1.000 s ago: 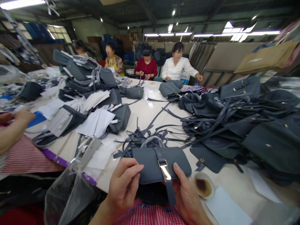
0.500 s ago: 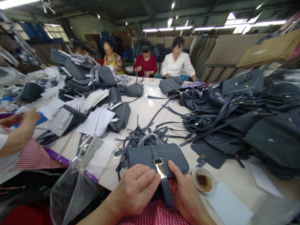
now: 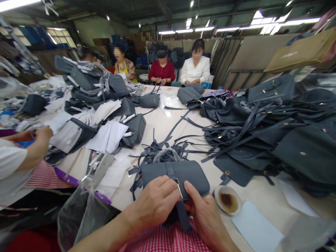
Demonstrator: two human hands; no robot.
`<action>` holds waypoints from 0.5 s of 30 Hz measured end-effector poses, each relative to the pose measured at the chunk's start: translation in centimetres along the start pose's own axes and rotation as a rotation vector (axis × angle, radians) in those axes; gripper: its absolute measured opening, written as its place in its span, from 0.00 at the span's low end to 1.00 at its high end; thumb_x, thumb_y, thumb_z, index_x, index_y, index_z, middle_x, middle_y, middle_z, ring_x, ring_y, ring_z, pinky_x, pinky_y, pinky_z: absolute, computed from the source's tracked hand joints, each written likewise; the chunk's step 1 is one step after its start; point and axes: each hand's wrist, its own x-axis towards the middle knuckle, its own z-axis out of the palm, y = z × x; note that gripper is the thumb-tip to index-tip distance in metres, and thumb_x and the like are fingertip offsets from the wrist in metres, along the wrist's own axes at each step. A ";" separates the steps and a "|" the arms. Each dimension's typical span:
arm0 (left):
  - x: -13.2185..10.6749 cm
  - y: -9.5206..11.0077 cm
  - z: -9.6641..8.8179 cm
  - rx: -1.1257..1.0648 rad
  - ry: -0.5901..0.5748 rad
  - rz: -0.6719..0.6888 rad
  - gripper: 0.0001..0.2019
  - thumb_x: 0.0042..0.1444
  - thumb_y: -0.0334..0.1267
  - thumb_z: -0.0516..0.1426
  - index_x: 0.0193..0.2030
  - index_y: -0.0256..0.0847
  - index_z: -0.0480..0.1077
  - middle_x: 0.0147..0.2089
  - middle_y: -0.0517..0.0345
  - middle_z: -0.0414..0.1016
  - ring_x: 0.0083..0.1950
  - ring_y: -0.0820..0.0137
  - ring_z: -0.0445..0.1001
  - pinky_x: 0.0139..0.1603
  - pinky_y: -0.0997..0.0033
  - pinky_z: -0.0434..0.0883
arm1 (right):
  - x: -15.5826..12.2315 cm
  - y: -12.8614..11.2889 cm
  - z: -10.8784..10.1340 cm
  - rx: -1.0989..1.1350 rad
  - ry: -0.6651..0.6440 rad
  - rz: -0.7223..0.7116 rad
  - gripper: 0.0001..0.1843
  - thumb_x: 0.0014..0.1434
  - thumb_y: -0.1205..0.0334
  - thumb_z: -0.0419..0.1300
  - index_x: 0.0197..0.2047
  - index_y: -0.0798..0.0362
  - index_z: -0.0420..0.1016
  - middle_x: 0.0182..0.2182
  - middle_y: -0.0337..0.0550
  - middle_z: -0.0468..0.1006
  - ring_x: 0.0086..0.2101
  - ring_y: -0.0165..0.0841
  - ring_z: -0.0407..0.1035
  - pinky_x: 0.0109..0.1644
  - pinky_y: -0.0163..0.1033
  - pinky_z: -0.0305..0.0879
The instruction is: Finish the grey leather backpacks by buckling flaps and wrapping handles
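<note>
A small dark blue-grey handbag is held low in front of me, its flap facing up. My right hand grips its right lower edge, thumb on top of the flap and fingers beneath. My left hand is closed over the gold buckle at the flap's front, and the fingers cover most of it. Below the buckle, the loose end of the strap hangs down between my hands. Just behind the bag lies a tangle of narrow straps in the same colour.
Right of my hand stand a small bowl of brown stuff and a pale blue sheet. Bags are piled on the right and left. A co-worker's hands work at the left; other people sit across the table.
My left fingers have moved up and over the gold buckle, which now shows only its edge. The right hand keeps its hold. The co-worker's hands at the left have shifted right.
</note>
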 end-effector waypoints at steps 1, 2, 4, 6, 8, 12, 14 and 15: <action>0.2 -0.1 0.0 -0.007 -0.026 -0.023 0.14 0.67 0.31 0.44 0.32 0.38 0.66 0.32 0.55 0.68 0.33 0.69 0.64 0.35 0.68 0.68 | 0.0 0.0 -0.1 -0.042 -0.001 -0.015 0.19 0.52 0.46 0.64 0.39 0.53 0.77 0.22 0.38 0.78 0.24 0.34 0.72 0.24 0.35 0.68; 0.4 -0.1 0.0 -0.006 -0.051 -0.035 0.14 0.66 0.31 0.44 0.31 0.38 0.65 0.32 0.56 0.67 0.33 0.69 0.64 0.34 0.68 0.67 | 0.0 0.0 -0.2 -0.079 -0.005 -0.027 0.20 0.51 0.46 0.64 0.39 0.54 0.77 0.23 0.38 0.79 0.25 0.35 0.72 0.25 0.35 0.69; 1.0 -0.2 0.1 0.023 -0.095 -0.029 0.13 0.66 0.31 0.45 0.31 0.38 0.64 0.32 0.56 0.67 0.33 0.68 0.63 0.32 0.69 0.66 | -0.1 -0.2 -0.3 -0.123 -0.015 -0.038 0.21 0.51 0.45 0.64 0.39 0.54 0.77 0.25 0.39 0.80 0.28 0.37 0.74 0.27 0.35 0.70; 1.6 -0.4 0.2 0.063 -0.125 0.002 0.12 0.66 0.32 0.46 0.33 0.38 0.65 0.33 0.56 0.67 0.33 0.67 0.64 0.31 0.68 0.66 | -0.2 -0.5 -0.2 -0.113 -0.036 -0.029 0.20 0.51 0.45 0.64 0.37 0.54 0.77 0.27 0.40 0.81 0.29 0.37 0.75 0.28 0.35 0.71; 2.4 -0.5 0.3 0.083 -0.117 0.022 0.12 0.66 0.32 0.45 0.33 0.38 0.65 0.34 0.56 0.68 0.33 0.67 0.65 0.31 0.68 0.67 | -0.3 -0.8 0.1 -0.039 -0.096 0.013 0.18 0.52 0.46 0.64 0.35 0.53 0.77 0.28 0.41 0.81 0.30 0.38 0.76 0.28 0.36 0.71; 3.7 -0.5 -1.3 -0.173 0.122 -0.098 0.12 0.66 0.31 0.43 0.35 0.39 0.65 0.35 0.54 0.70 0.35 0.70 0.69 0.33 0.72 0.69 | -0.3 -0.9 0.6 0.211 -0.203 0.161 0.15 0.52 0.50 0.66 0.38 0.51 0.76 0.27 0.41 0.82 0.28 0.40 0.78 0.28 0.38 0.73; 3.7 -0.2 -3.3 -0.436 0.196 -0.171 0.10 0.65 0.30 0.45 0.36 0.40 0.65 0.36 0.54 0.72 0.37 0.70 0.72 0.36 0.72 0.71 | -0.1 -1.0 0.7 0.276 -0.184 0.186 0.16 0.52 0.51 0.67 0.39 0.54 0.76 0.27 0.43 0.83 0.27 0.40 0.79 0.29 0.40 0.74; 3.3 -0.1 -4.4 -0.551 0.180 -0.180 0.11 0.64 0.29 0.45 0.35 0.40 0.65 0.35 0.54 0.73 0.37 0.70 0.73 0.38 0.71 0.71 | 0.0 -1.1 0.7 0.291 -0.167 0.180 0.17 0.52 0.52 0.67 0.39 0.56 0.76 0.27 0.45 0.83 0.27 0.41 0.79 0.30 0.41 0.75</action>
